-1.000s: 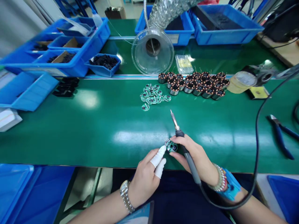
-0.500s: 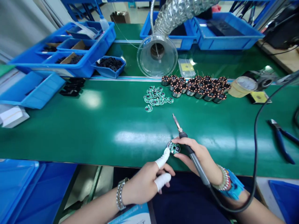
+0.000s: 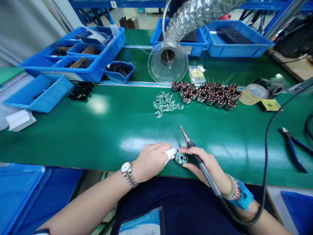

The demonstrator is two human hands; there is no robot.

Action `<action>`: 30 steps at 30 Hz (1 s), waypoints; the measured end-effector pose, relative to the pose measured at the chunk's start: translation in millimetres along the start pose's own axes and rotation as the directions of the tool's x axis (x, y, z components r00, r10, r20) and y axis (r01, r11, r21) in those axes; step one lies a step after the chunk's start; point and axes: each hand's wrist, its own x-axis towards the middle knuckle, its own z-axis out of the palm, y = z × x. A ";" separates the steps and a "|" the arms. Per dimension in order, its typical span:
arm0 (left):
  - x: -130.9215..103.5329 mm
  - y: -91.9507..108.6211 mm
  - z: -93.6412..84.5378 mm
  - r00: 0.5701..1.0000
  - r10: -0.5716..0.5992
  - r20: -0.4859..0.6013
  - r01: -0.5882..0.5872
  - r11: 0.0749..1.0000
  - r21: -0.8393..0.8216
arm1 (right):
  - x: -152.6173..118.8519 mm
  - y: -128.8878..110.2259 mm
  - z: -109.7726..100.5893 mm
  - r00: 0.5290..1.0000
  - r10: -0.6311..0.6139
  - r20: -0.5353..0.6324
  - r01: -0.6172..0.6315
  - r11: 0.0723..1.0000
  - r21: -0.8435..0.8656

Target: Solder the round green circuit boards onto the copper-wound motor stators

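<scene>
Left hand (image 3: 152, 162) moved forward; small blue bin (image 3: 117, 77) holds black parts (image 3: 120, 68).

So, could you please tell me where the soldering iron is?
In the head view, the soldering iron is just right of centre, held in the right hand, its handle beside the round circuit board at the fingertips.

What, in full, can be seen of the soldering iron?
The soldering iron has a slim metal-looking tip, dark front grip and grey handle, with a black cable at its rear end. It lies slanted across the right hand, which pinches a circuit board; the tip points forward, apart from the board.
</scene>
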 end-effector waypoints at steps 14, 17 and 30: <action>15.1 -10.4 -8.3 0.961 -0.139 0.241 0.236 0.865 -0.443 | 1.0 -0.5 0.6 1.000 0.006 -0.001 -0.006 1.000 0.006; 18.1 -9.0 -8.3 0.954 -0.169 0.248 0.270 0.846 -0.459 | 0.8 -0.4 1.0 1.000 0.007 0.004 -0.007 1.000 0.004; 9.6 -23.8 -2.4 0.986 0.135 0.098 -0.115 0.976 -0.183 | -0.1 1.0 1.4 1.000 0.011 0.003 -0.011 1.000 0.018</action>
